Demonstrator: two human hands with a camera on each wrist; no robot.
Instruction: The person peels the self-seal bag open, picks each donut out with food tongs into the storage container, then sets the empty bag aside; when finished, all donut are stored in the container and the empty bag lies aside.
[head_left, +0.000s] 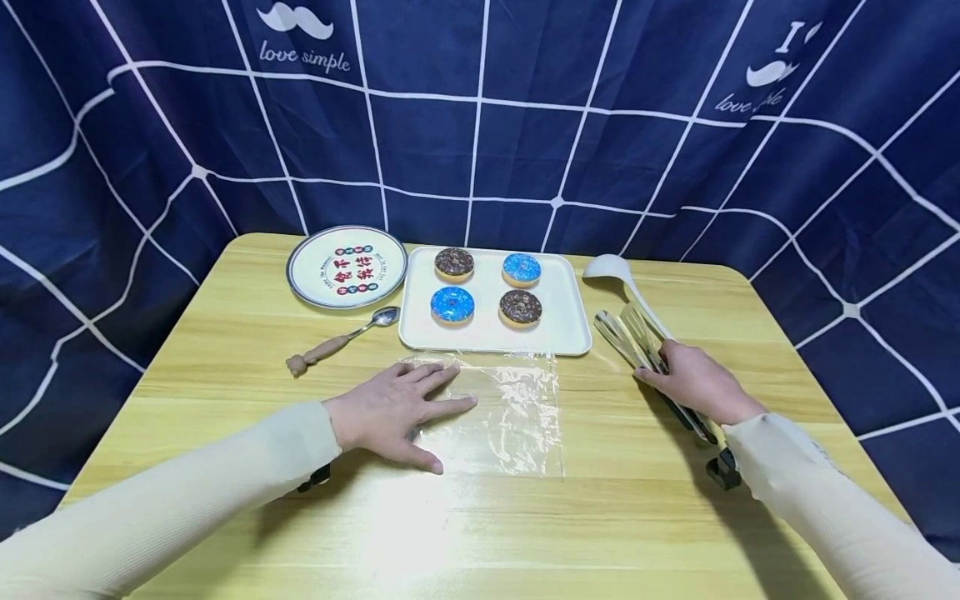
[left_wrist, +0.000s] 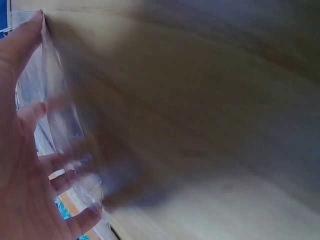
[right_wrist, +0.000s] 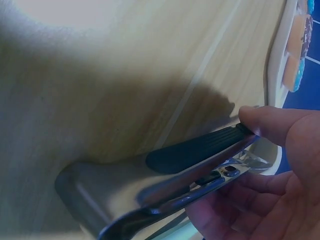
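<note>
My left hand (head_left: 390,412) lies with fingers spread on a clear plastic bag (head_left: 517,425), flat on the table in front of the tray. The left wrist view shows the film (left_wrist: 65,125) under the fingers. At the right, my right hand (head_left: 701,383) grips metal tongs (head_left: 617,335) with black handle pads, thumb on one arm and fingers round the other. The tongs' heads point away from me, toward the tray. A white ladle (head_left: 611,267) lies right beside the tongs, its handle running under the right hand.
A white tray (head_left: 487,340) at the back holds several toy-like donuts, two with blue tops (head_left: 452,305) and two with brown tops (head_left: 521,307). Left of it are a round plate (head_left: 311,275) and a spoon (head_left: 330,346). A dark blue curtain (head_left: 427,142) surrounds the wooden table (head_left: 525,533).
</note>
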